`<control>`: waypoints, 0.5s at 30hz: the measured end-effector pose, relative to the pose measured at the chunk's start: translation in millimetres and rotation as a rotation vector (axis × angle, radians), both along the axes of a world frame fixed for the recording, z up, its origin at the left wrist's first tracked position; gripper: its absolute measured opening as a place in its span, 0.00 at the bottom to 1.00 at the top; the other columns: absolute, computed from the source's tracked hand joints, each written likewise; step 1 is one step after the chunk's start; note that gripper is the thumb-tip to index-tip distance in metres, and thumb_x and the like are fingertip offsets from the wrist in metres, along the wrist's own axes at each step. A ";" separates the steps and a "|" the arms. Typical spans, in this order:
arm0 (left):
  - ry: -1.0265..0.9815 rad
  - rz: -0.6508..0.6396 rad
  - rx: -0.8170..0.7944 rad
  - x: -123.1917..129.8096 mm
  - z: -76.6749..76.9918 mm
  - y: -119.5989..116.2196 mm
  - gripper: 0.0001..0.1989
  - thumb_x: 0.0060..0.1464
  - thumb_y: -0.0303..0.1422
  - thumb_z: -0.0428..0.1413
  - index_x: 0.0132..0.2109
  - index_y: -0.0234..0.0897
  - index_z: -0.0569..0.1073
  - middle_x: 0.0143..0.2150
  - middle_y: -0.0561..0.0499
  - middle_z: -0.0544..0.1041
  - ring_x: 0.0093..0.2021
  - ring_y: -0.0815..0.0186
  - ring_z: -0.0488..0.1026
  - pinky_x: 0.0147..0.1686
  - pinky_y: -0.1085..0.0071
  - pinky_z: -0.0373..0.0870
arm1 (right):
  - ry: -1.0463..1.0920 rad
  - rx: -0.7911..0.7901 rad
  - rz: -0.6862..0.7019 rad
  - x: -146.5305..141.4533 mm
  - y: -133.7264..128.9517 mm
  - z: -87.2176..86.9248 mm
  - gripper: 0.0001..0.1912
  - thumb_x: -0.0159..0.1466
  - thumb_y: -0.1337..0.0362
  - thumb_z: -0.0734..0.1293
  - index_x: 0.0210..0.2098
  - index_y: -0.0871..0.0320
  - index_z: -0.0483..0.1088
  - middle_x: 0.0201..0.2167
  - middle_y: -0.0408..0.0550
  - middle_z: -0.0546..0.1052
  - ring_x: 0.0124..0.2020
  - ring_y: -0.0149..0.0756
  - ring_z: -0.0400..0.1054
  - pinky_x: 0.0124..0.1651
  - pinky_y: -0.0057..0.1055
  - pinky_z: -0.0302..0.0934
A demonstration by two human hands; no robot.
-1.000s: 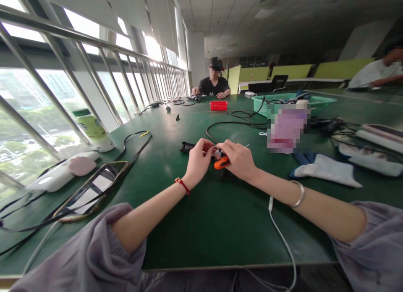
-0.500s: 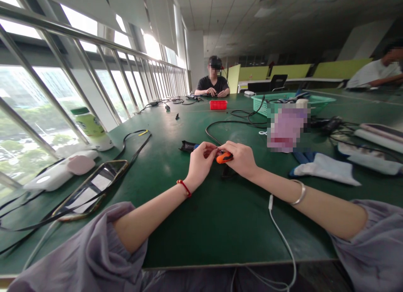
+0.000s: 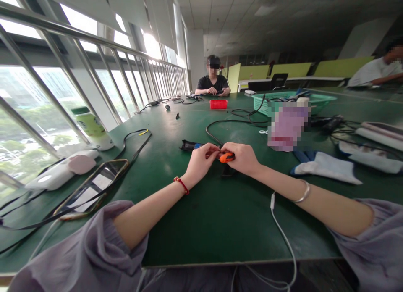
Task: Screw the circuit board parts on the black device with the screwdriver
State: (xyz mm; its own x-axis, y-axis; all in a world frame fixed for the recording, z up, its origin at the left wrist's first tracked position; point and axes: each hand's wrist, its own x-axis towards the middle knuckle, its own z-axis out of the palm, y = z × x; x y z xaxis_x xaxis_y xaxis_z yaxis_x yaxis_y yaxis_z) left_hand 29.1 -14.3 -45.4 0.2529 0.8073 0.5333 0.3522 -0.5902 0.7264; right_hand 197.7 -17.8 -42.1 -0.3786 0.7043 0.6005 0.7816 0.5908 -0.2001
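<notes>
As my right hand (image 3: 241,159) wraps the orange-and-black handle (image 3: 226,158), my left hand (image 3: 201,159) works at its end

While a white cable (image 3: 272,201) trails nearer me than my right hand, a phone (image 3: 102,177) lies well to the left of my left hand. Just on my side of both hands, a dark piece (image 3: 228,170) rests below the handle; its shape is too dim to make out.

The handle sits between my hands, firmly in my right fist. My left thumb and fingers come together right beside its end, but whether they grip something small there I cannot tell. Compared with a second ago, the orange end has shifted slightly rightward, and the thin rod that poked out past my right hand no longer shows. I take that as a change of hold, with the close handling still going on.

Well right of my right hand lies a blue-and-white glove (image 3: 333,168). Just beyond my left hand is a black piece (image 3: 189,145) with a bit of blue. Farther past my hands come a black cable (image 3: 226,121), a green basket (image 3: 260,106), a red tray (image 3: 218,106) and a seated person (image 3: 212,82).
</notes>
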 end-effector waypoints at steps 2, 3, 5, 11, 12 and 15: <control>0.007 -0.005 0.001 0.3 -1.2 0.4 0.03 0.54 0.28 0.53 0.35 0.36 0.72 0.34 0.50 0.79 0.35 0.66 0.77 0.35 0.72 0.74 | 0.020 -0.023 0.010 1.1 0.3 0.1 0.06 0.55 0.66 0.63 0.32 0.56 0.71 0.33 0.43 0.78 0.32 0.33 0.70 0.33 0.27 0.54; 0.010 -0.005 0.005 0.6 -1.8 0.5 0.03 0.54 0.28 0.53 0.35 0.36 0.73 0.34 0.50 0.79 0.35 0.66 0.77 0.35 0.73 0.74 | 0.035 -0.037 0.018 1.5 0.5 0.2 0.06 0.55 0.67 0.63 0.32 0.56 0.71 0.33 0.42 0.78 0.32 0.33 0.70 0.33 0.26 0.54; 0.024 0.001 0.024 0.6 -2.7 0.8 0.04 0.55 0.29 0.53 0.35 0.35 0.73 0.34 0.50 0.79 0.34 0.67 0.77 0.35 0.73 0.73 | 0.070 -0.070 0.032 2.4 0.8 0.2 0.07 0.54 0.67 0.63 0.32 0.56 0.71 0.33 0.42 0.78 0.32 0.33 0.70 0.33 0.26 0.54; 0.257 0.066 0.285 -9.7 1.7 5.4 0.06 0.57 0.30 0.52 0.38 0.37 0.74 0.36 0.51 0.78 0.36 0.66 0.75 0.39 0.71 0.71 | 0.151 -0.137 0.052 11.2 3.7 -1.1 0.09 0.55 0.66 0.63 0.35 0.55 0.73 0.36 0.42 0.79 0.37 0.34 0.71 0.38 0.27 0.58; 0.315 0.072 0.339 -12.1 2.8 7.1 0.07 0.57 0.29 0.51 0.38 0.37 0.74 0.36 0.50 0.78 0.37 0.66 0.75 0.40 0.71 0.70 | 0.152 -0.141 0.054 13.9 4.8 -1.5 0.10 0.55 0.67 0.63 0.35 0.55 0.73 0.36 0.43 0.79 0.37 0.34 0.72 0.39 0.27 0.59; 0.412 0.072 0.427 -16.6 3.7 12.8 0.08 0.57 0.28 0.51 0.38 0.37 0.75 0.38 0.48 0.76 0.40 0.64 0.73 0.41 0.70 0.69 | 0.156 -0.145 0.049 21.9 8.5 -2.3 0.12 0.54 0.68 0.63 0.36 0.55 0.74 0.38 0.42 0.79 0.39 0.34 0.72 0.41 0.27 0.60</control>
